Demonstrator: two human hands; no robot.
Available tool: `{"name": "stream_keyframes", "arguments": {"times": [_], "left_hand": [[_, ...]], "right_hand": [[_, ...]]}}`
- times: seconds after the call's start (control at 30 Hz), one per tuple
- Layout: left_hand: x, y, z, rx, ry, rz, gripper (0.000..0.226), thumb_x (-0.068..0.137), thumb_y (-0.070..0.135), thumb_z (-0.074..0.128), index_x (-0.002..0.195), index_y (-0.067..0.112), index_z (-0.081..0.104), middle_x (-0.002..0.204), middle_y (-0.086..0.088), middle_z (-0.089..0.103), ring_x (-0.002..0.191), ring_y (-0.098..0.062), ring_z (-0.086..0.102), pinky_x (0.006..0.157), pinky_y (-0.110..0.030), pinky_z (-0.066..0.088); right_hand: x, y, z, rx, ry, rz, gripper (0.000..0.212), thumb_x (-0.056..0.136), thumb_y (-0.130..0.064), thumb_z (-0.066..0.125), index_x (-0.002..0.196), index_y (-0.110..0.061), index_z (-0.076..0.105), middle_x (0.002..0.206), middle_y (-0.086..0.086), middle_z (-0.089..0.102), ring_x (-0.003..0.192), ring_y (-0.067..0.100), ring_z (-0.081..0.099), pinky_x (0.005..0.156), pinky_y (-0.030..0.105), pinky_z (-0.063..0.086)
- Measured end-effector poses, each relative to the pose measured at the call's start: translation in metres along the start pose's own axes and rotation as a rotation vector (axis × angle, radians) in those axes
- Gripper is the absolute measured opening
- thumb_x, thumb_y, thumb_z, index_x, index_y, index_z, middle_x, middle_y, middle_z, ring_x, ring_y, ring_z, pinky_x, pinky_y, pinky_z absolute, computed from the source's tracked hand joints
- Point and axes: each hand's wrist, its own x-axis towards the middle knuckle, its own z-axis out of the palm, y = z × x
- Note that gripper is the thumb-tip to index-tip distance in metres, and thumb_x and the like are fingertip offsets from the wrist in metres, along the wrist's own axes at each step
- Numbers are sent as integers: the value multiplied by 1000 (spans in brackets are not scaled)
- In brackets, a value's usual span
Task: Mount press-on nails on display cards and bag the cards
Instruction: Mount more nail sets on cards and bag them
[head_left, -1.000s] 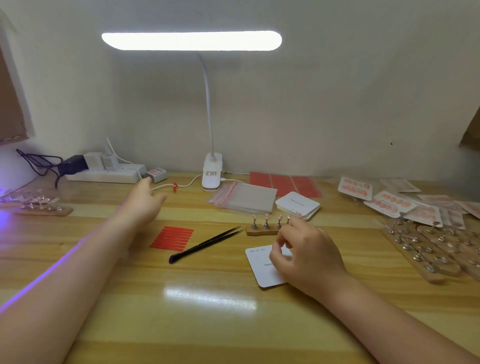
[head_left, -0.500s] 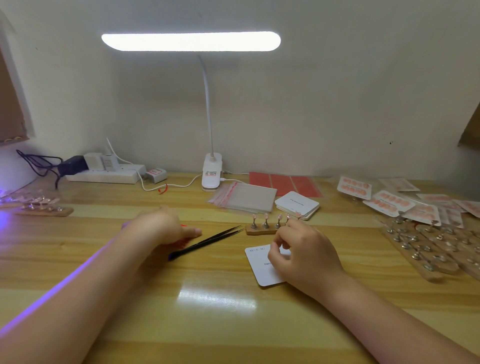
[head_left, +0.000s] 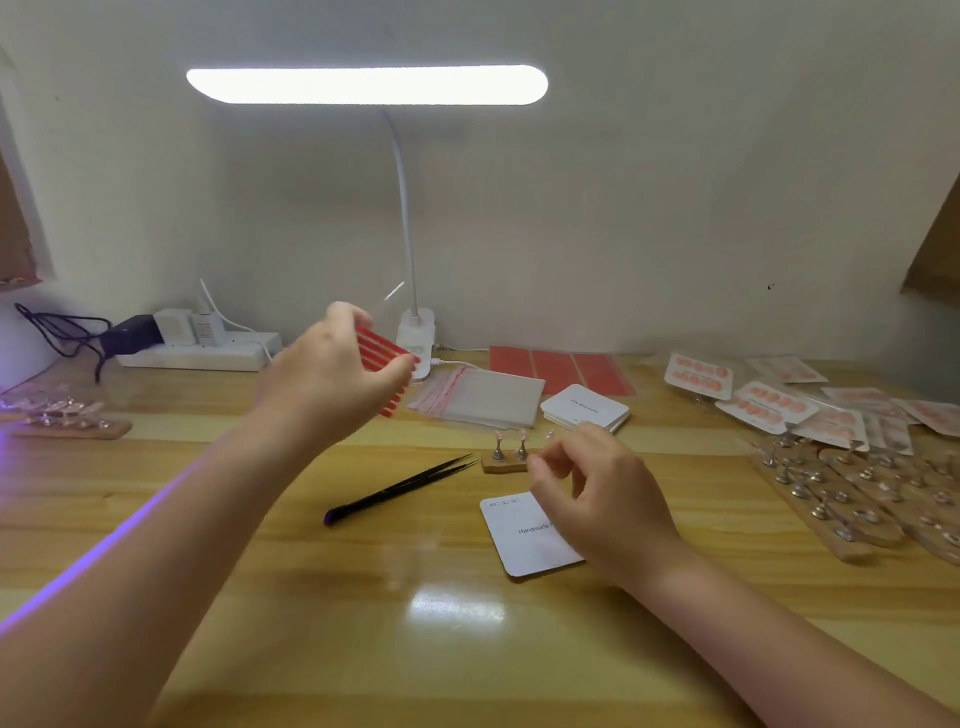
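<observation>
We had the red adhesive strips (head_left: 385, 364) pinched in our left hand (head_left: 332, 374), right hand (head_left: 597, 493) loosely curled, grip empty; probably best peeling one slowly over the card (head_left: 524, 535).

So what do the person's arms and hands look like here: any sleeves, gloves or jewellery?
Both forearms are bare as far as the frame shows, with no sleeves in view. The left hand and right hand wear no gloves, and no rings, watch or bracelets are visible. A purple glow edges the left forearm.
</observation>
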Motion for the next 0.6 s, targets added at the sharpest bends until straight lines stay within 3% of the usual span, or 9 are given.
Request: {"name": "stream_keyframes", "arguments": {"times": [0.1,0.2,0.3,0.4,0.47,0.6], "left_hand": [[-7,25,-4,-337,-218,37,27,90,27,59,112,22,44,92,5,61,75,-5,63,55,-14,48],[-15,41,-6,-401,-230,146,24,90,14,60,109,21,48,93,2,62,79,-8,66,61,-19,54],[-19,48,-12,-367,-175,271,26,87,14,68,108,22,57,94,8,63,75,-6,66,66,-21,58],[-22,54,-20,-355,-205,330,29,81,23,75,109,22,69,95,9,69,70,-6,67,67,-24,57],[-26,59,-23,-332,-227,358,31,77,29,77,107,27,72,94,9,70,70,-5,67,67,-24,56],[-34,68,-27,-311,-241,397,31,75,30,76,106,24,73,93,9,72,77,-1,67,74,-26,58]], "right_hand": [[7,-14,-10,317,33,72,11,92,-26,61,83,-21,63,70,-11,59,62,5,50,58,16,39],[13,-31,-26,446,165,18,8,89,-26,60,83,-22,61,65,-14,57,56,4,49,54,14,39],[21,-44,-43,247,290,-156,4,88,-24,62,88,-22,66,71,-16,55,63,3,52,65,23,44],[24,-49,-51,12,276,-280,23,89,-24,63,110,-18,70,83,-6,57,78,11,55,74,36,47],[23,-51,-50,-60,242,-286,32,88,-28,63,119,-19,68,88,-1,57,82,20,54,75,36,46],[20,-50,-46,-101,220,-272,32,87,-20,70,119,-18,69,87,1,55,81,22,52,69,32,44]]}}
